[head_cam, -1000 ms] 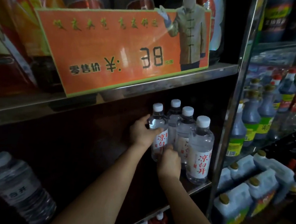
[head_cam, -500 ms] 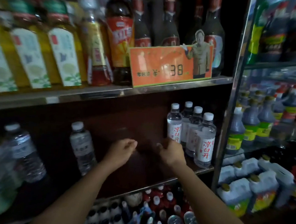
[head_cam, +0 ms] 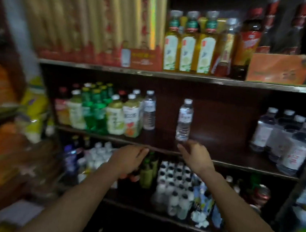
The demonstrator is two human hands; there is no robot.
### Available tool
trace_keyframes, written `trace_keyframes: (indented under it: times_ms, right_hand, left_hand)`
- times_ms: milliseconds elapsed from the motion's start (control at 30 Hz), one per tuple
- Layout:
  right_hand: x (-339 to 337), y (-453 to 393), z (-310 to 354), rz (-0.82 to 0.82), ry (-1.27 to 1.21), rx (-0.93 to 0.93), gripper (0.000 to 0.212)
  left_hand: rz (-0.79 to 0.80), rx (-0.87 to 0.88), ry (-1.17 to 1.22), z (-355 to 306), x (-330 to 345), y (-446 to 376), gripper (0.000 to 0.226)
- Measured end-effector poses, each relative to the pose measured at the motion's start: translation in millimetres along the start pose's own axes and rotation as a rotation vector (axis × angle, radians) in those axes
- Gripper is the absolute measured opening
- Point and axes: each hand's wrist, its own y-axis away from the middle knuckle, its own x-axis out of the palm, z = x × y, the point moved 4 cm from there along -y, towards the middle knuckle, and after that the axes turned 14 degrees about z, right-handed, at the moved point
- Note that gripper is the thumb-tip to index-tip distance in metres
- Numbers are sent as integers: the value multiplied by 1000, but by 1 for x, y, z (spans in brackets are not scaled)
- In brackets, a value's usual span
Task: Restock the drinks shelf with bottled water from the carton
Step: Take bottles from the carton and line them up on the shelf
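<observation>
1. My left hand (head_cam: 130,158) hangs in front of the middle shelf's front edge (head_cam: 163,151), fingers loosely curled, grasping nothing.
2. A lone water bottle (head_cam: 185,119) stands upright mid-shelf, long axis vertical, directly above my right hand (head_cam: 196,157).
3. My right hand is the nearer: fingers spread and released, fingertips just below the bottle's base. Whether they touch it I cannot tell; the frame is blurred.
4. A cluster of water bottles (head_cam: 285,141) stands at the shelf's right end, well apart from the lone one.
5. The dark shelf surface between bottle and cluster is bare, with room for more stock.
6. The carton is not in view; judged next step: fetch more from it.
</observation>
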Motion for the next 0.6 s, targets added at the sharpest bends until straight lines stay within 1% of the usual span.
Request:
trace_keyframes:
  times_ms: [133,200,267,400,500,600]
  right_hand:
    - [59,23,101,107,-21,-216,38]
    - [90,40,153,191,-33,-281,41]
    - [121,60,205,274,-45,-349,44]
    - [178,106,308,332,-90,-553,37]
    - [221,142,377,410,-84,-674,39]
    - [260,186,436,535,-81,-764,42]
  left_hand:
    - [6,-246,-44,79,-9,111,43]
    - [18,-359,-29,115,-14,170,47]
    - [-23,-446,-17,146,-22,230,47]
    - [-105,-661,27,201,-36,356,56]
    - [-182,-791,47,229,-42,447,49]
    - [-220,-960,62,252,-39,532,49]
